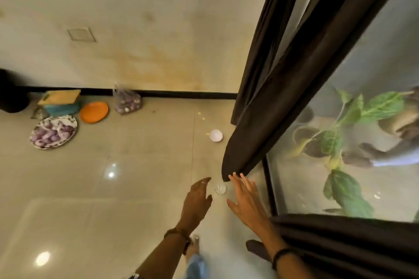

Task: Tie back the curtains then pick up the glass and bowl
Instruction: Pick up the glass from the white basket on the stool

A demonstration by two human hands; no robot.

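Both hands reach forward with fingers spread and nothing held: the left hand (197, 197) hovers over the floor tiles, a ring on one finger, while the right hand (246, 199) extends palm-down, its fingertips (234, 175) at the bottom hem of the dark brown curtain (260, 120); whether they touch the cloth cannot be told. That curtain hangs loose in long heavy folds, slanting across the window glass (362, 75). A second gathered curtain panel (353, 235) bunches in pleats beside the right forearm. Between the two hands, on the floor, sits a small clear glass (220, 189) with a ribbed, star-patterned base, seen from above. The white bowl (215, 135), round and smooth, stands farther ahead on the tiles, just left of the curtain's edge. Glossy beige floor tiles (113, 188) reflect ceiling lights. Along the black skirting at the far wall lie an orange plate (94, 112), a patterned platter of purple onions (54, 132), a clear plastic bag of onions (128, 102) and a wooden cutting board (60, 97) atop a teal container. Green leaves (349, 190) show beyond the pane. Beaded bracelets circle both wrists.
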